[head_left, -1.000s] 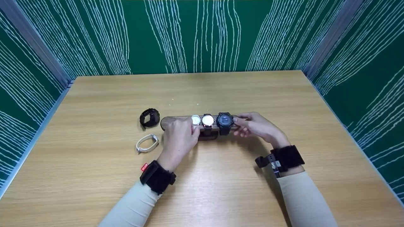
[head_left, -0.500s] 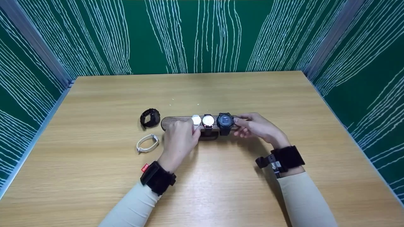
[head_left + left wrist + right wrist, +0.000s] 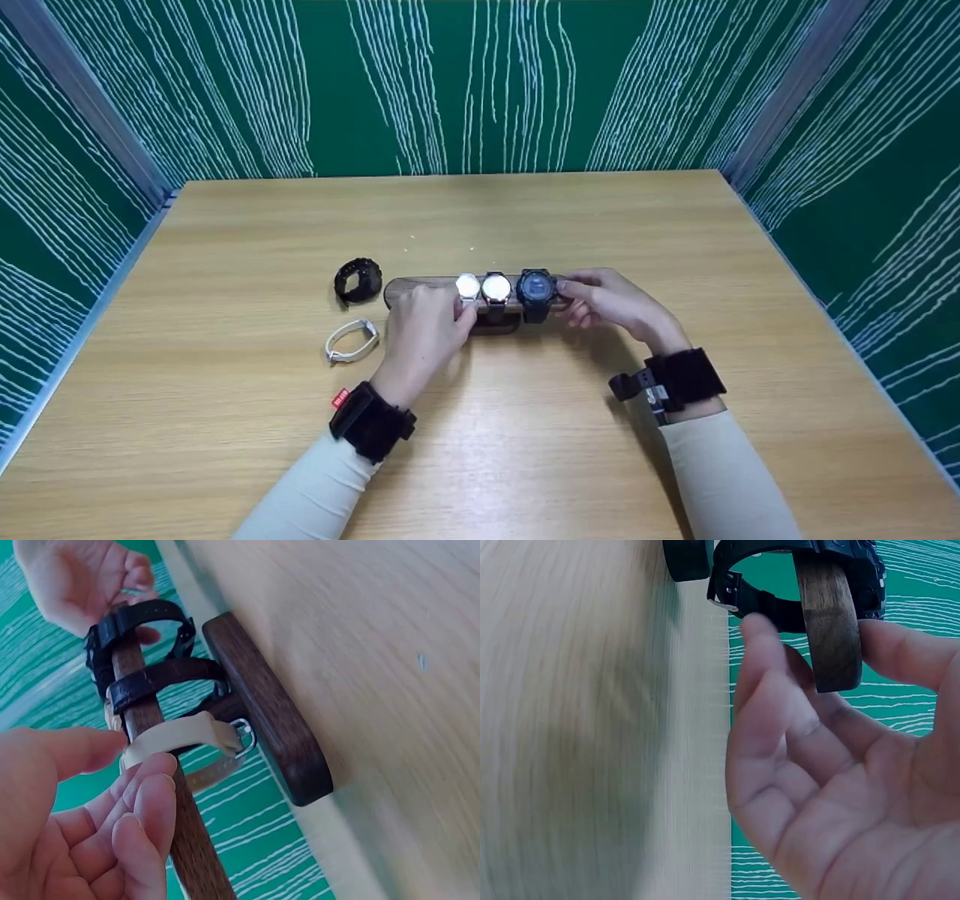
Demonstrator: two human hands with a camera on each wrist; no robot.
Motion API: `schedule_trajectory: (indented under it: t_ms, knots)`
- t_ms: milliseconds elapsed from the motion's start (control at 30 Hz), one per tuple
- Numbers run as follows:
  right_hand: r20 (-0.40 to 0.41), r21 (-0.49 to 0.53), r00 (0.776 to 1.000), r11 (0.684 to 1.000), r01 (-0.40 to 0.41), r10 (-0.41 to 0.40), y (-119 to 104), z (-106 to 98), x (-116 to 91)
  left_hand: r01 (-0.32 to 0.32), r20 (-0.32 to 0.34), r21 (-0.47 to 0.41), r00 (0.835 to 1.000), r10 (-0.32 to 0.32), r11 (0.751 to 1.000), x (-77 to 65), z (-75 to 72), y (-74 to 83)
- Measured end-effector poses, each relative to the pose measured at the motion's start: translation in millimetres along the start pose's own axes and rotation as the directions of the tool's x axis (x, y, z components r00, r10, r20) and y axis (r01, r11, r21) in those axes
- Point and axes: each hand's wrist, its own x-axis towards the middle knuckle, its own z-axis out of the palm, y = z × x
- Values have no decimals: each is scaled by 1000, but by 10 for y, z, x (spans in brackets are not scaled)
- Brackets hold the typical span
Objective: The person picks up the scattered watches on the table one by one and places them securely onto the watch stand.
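Observation:
A dark wooden watch stand (image 3: 442,283) carries three watches in a row on its bar. My left hand (image 3: 424,326) pinches the watch with the cream strap (image 3: 172,733) between thumb and fingers; its white dial (image 3: 467,286) faces up. Beside it sits a watch with a dark strap (image 3: 169,676) and a pale dial. Furthest right on the bar is a black digital watch (image 3: 536,287). My right hand (image 3: 619,304) holds the bar's right end (image 3: 834,645) between thumb and fingers, with the thumb close to the black watch.
Left of the stand lie a black watch (image 3: 358,281) with a looped strap and a white band (image 3: 351,341). Small pale specks dot the wooden table (image 3: 480,465) behind the stand. Green walls with white lines (image 3: 510,90) enclose the back and sides.

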Motion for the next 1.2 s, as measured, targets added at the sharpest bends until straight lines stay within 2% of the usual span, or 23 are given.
schedule_trajectory:
  t_ms: [133,300,433,633,800,967,1100,1200]
  knots:
    - [-57,-79,998,997,20,-24,-25,-4,-25,-29,-18,-25,999,28,999,1,-48,-56]
    - [-145,-166,984,983,79,-104,-85,-4,-61,-49,-25,-77,999,47,996,-5,-159,-168]
    - [-207,-183,963,974,134,-172,-136,-8,-92,-67,-29,-117,998,64,991,-21,-278,-296]
    - [-280,-249,918,945,213,-280,-201,6,-142,-81,-24,-104,997,79,991,-33,-452,-529]
    - [-277,-295,877,903,312,-393,-257,43,-161,-31,36,-69,999,33,997,-56,-574,-725]
    - [-236,-346,832,844,411,-502,-292,77,-175,-38,84,-25,996,40,999,-103,-621,-921]
    - [-200,-379,801,798,468,-565,-311,110,-185,-32,165,-12,986,33,999,-162,-650,-1034]
    - [-181,-408,790,775,482,-586,-321,140,-201,7,228,6,974,-8,1000,-212,-665,-1075]
